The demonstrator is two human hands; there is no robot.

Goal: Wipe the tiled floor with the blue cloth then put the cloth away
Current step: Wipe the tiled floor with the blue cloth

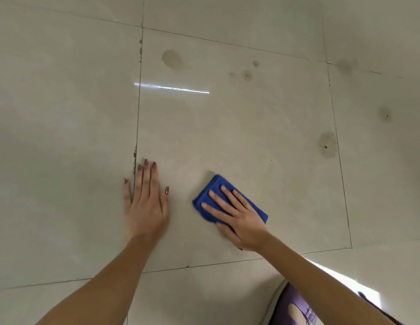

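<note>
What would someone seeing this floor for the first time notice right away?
First, the folded bright blue cloth, pressed flat on the glossy beige tiled floor under the right hand, low and centre. Beside it, the left hand lies spread, palm down, across a dark grout line. Further off, brownish round stains, the largest at the tile's far edge and another to the right, remain unwiped.

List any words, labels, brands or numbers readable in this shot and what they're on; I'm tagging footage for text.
None can be read.
blue cloth: plain, no label showing.
tiled floor: only stains and grout lines.
purple fabric at the bottom edge: a pale shape, no letters legible.
</note>
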